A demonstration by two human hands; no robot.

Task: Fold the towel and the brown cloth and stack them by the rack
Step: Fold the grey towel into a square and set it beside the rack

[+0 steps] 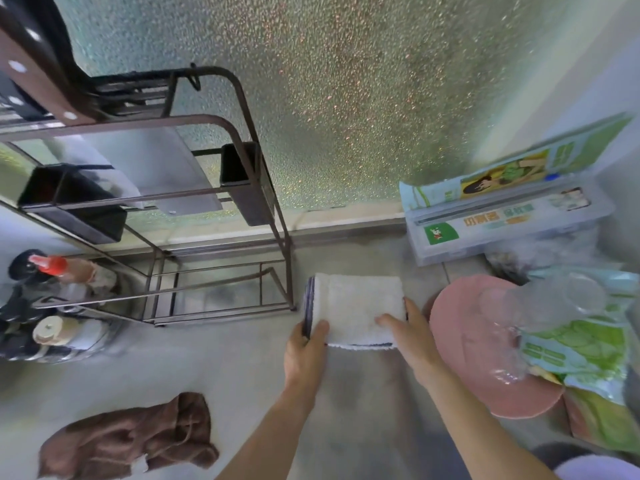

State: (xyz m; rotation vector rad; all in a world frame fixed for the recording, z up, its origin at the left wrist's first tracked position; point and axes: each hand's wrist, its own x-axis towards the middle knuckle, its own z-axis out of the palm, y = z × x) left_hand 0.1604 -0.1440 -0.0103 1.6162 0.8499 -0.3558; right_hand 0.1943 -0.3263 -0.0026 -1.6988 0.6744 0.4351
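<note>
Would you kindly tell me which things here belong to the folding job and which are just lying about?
Job in hand:
towel, folded, held by left hand and right hand
brown cloth, crumpled
rack

Lying about:
pink plate
wrap box
bottles
green bag

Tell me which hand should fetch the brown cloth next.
Left, probably. The brown cloth lies crumpled at near left, nearer the left hand; the right hand holds the towel at its right edge, beside the pink plate.
</note>
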